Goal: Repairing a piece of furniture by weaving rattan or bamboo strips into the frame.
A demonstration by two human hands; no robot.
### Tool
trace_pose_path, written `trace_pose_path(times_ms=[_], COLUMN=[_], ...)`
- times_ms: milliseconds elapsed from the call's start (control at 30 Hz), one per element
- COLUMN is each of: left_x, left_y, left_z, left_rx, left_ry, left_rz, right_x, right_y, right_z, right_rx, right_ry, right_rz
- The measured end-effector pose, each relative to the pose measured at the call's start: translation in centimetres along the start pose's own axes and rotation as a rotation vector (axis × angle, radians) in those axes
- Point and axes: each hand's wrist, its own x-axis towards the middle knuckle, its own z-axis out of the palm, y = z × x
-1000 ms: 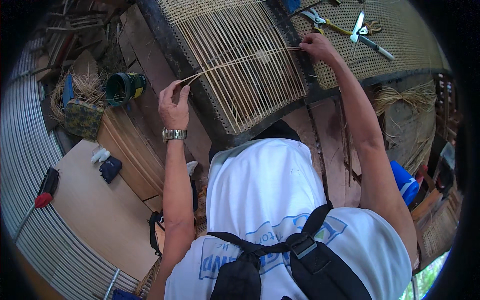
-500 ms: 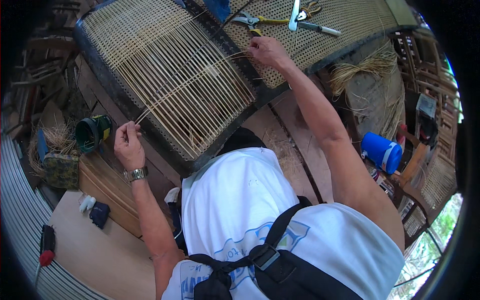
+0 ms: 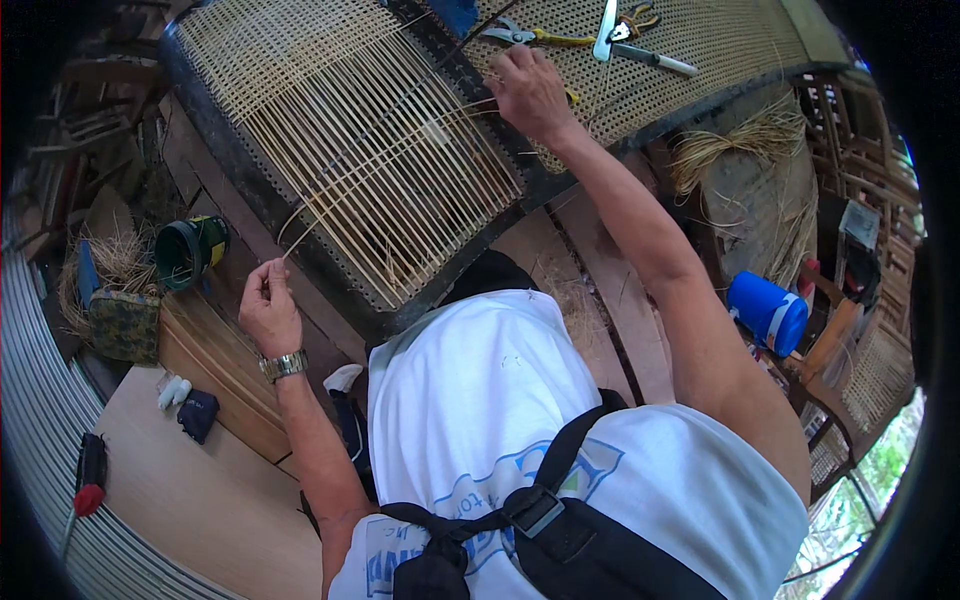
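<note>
Both hands — left hand, right hand — pinch cane strand.

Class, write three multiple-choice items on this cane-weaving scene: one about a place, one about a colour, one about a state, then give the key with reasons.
1. Where does the right hand rest?
A. on the far edge of the partly woven frame
B. on the blue container
C. on the wooden board

2. What colour is the container beside the right arm?
A. red
B. blue
C. yellow

3. How is the cane strand held?
A. lying loose on the floor
B. coiled in a bundle
C. pinched at its near end by the left hand and running across the frame to the right hand

Key: 1 A, the hand lies on the frame's dark rim; 2 B, its body is bright blue; 3 C, the strand spans from hand to hand.
</note>
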Motion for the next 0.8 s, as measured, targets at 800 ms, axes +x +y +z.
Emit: trace_pose_path(times_ms=[800], left_x=[0.0], left_y=[-0.1], left_z=[-0.2], left_rx=[-0.488], left_ry=[0.011], left_rz=[-0.186], right_x=[-2.8], right_y=[1.1], right_z=[3.1], right_rx=[-0.177], right_ry=[-0.24], right_rz=[-0.068])
